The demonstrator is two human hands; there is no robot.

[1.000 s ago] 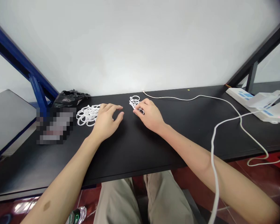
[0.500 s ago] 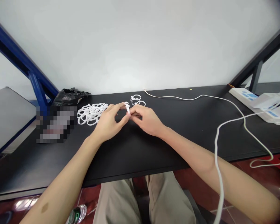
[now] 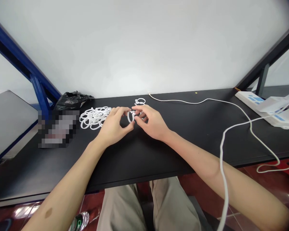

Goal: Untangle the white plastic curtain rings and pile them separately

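Note:
Between the fingertips of both hands is a white plastic ring (image 3: 130, 117), turned so its round opening shows at a slant. My left hand (image 3: 113, 125) curls its thumb and fingers around the ring's left side. My right hand (image 3: 151, 122) pinches the ring's right side, where a small knobbly part shows between the fingers. Left of my left hand lies a pile of similar white rings (image 3: 92, 118), each with a small eyelet. Behind my right hand, a few more rings (image 3: 141, 101) rest on the table, partly hidden by the fingers.
The black table (image 3: 183, 134) stands against a white wall. A crumpled black plastic bag (image 3: 72, 100) lies at the back left, above a pixelated area. A white cable (image 3: 223, 154) crosses my right forearm. White and blue cartons (image 3: 262, 106) sit at the far right.
The ring has turned from nearly edge-on to a slanted view, and its eyelet end has come down toward my right fingers. My right fingers have spread around it.

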